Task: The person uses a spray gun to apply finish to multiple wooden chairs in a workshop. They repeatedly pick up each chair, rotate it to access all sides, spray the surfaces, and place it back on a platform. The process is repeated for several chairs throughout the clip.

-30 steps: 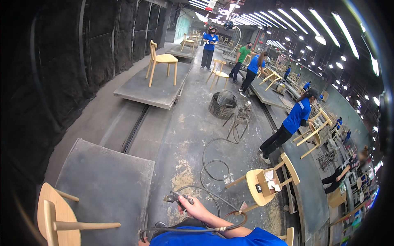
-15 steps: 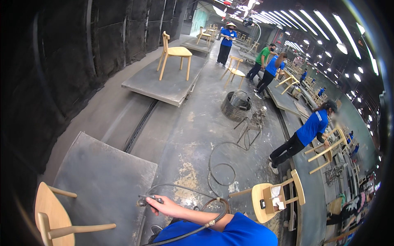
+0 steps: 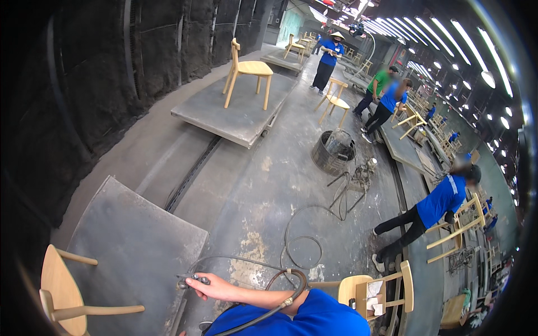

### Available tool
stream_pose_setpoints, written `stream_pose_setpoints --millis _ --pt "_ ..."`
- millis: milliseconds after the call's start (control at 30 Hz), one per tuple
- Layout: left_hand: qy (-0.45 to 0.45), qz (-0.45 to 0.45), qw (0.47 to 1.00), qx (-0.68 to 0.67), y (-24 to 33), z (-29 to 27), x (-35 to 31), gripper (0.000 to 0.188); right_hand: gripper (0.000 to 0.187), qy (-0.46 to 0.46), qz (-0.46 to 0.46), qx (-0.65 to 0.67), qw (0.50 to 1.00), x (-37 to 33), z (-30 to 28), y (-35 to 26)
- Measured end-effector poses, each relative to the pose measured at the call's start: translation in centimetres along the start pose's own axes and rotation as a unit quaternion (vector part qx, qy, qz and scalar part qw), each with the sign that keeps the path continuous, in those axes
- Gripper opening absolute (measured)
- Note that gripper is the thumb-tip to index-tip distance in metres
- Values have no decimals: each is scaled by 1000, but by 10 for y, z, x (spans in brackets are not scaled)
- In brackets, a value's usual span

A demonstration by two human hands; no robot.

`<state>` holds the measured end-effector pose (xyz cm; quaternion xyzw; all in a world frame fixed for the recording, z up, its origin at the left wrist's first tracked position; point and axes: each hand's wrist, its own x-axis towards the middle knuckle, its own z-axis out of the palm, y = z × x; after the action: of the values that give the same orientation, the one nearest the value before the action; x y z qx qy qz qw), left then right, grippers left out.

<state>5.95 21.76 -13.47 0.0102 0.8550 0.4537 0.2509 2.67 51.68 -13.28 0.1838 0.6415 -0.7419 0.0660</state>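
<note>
My right hand is closed around the handle of a metal spray gun, its nozzle end pointing left. A dark hose loops over my right forearm and runs on across the floor. The gun is above the right edge of a grey platform, apart from the pale wooden chair at the lower left. That chair stands on the platform, its curved back toward the left rim. Only a small skin-coloured bit of my left hand seems to show at the lower edge; its fingers are hidden.
To my right stands a wooden chair with a cardboard box of white papers on its seat. A bucket and a pump with coiled hose occupy the floor ahead. Another platform bears a chair. Several co-workers handle chairs at right.
The view has turned slightly left, so the background sits further right. My right hand with the spray gun has shifted a little left and down in the picture.
</note>
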Motion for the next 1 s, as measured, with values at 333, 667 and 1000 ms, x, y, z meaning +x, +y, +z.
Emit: stream_pose_setpoints --millis 333,667,1000 --pt "57 199 969 133 71 32 48 74 42 72 42 -41 996 16 -68 -43" --pt "48 172 961 212 125 78 18 68 32 2 65 -106 992 34 -131 -14" --pt "6 134 972 192 145 71 2 64 57 -56 -8 42 998 -4 -157 -66"
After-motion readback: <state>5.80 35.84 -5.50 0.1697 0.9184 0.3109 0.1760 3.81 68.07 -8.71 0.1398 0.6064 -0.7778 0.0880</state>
